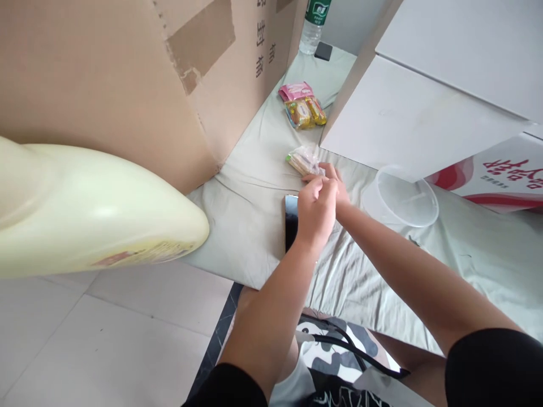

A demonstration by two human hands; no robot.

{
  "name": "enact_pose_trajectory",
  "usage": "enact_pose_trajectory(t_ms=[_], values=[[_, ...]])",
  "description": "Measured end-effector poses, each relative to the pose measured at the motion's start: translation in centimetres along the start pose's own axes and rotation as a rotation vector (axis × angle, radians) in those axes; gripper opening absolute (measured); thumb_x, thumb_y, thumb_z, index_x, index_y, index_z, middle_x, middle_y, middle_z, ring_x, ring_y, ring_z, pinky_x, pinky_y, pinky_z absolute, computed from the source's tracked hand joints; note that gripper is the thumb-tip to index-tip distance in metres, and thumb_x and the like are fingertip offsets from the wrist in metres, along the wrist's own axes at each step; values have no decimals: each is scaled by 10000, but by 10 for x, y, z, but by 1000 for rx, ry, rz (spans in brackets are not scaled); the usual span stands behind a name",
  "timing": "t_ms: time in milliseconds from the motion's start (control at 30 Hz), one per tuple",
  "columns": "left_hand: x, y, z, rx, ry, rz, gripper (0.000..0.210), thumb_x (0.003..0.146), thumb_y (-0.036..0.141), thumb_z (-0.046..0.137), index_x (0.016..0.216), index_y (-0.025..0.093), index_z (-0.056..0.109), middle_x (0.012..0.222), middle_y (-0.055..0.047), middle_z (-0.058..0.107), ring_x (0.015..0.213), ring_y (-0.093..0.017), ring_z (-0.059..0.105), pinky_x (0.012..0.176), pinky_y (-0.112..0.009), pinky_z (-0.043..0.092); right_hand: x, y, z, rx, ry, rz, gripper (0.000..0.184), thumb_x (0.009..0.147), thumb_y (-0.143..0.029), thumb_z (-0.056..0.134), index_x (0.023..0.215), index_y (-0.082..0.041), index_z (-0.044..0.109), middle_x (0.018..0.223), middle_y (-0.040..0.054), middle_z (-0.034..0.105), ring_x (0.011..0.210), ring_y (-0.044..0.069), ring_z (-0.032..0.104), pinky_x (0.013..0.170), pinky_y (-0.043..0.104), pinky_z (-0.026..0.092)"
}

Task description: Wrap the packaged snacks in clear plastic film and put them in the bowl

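A clear plastic bag (pixel 304 160) of thin pale sticks, with a green patch at one end, lies on the cloth-covered surface. My right hand (pixel 337 183) is at the near end of this bag, its fingers closed on the plastic and partly covered by my other hand. My left hand (pixel 316 209) is closed, fingers curled together, just in front of the right one; whatever it pinches is hidden. Beneath and left of my left hand lies a dark, flat, phone-like slab (pixel 291 221), partly covered by that hand.
Snack packets (pixel 302 110) lie farther back, near a water bottle (pixel 313 28) and a small black square (pixel 323 51). A clear plastic tub (pixel 384 198) stands at right beside white boxes (pixel 407 118). A big cardboard box (pixel 127 85) and a pale yellow inflated object (pixel 106 209) fill the left.
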State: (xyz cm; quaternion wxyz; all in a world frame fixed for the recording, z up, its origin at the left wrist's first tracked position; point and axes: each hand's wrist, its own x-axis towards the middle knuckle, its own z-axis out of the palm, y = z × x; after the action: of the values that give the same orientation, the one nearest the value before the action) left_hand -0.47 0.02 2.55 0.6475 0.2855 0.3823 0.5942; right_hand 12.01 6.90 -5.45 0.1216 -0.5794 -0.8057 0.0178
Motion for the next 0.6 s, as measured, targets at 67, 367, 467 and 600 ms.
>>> enact_pose_trajectory(t_ms=[67, 367, 467, 600], values=[[1, -4, 0, 35, -4, 31, 344, 860, 183, 585, 570, 196, 400, 578, 44, 310, 555, -93, 309, 574, -232, 323, -31, -1, -6, -9, 7, 56, 299, 954, -257, 526, 1133, -191, 756, 1429, 183, 502, 1295, 392, 462, 1029, 542, 514], [0, -17, 9, 512, -78, 159, 303, 871, 213, 521, 596, 211, 395, 568, 47, 315, 562, -115, 339, 582, -261, 300, -163, 11, -34, -70, 132, -2, 300, 969, -224, 543, 1118, -295, 794, 1337, 141, 550, 1174, 333, 533, 942, 505, 576], [-1, -30, 14, 883, -147, 240, 184, 863, 198, 562, 688, 216, 507, 712, 9, 544, 734, -158, 522, 730, -285, 416, -200, 30, -33, -65, 183, -18, 317, 962, -174, 533, 1116, -275, 791, 1344, 141, 591, 1244, 354, 539, 973, 533, 571], [-6, -58, 24, 1232, -297, 237, 124, 884, 255, 615, 1005, 233, 630, 1124, -95, 660, 1121, -267, 612, 970, -398, 475, -230, 55, -28, 28, 249, 98, 390, 916, -73, 507, 1099, -283, 781, 1448, 86, 599, 1417, 376, 477, 1041, 567, 539]])
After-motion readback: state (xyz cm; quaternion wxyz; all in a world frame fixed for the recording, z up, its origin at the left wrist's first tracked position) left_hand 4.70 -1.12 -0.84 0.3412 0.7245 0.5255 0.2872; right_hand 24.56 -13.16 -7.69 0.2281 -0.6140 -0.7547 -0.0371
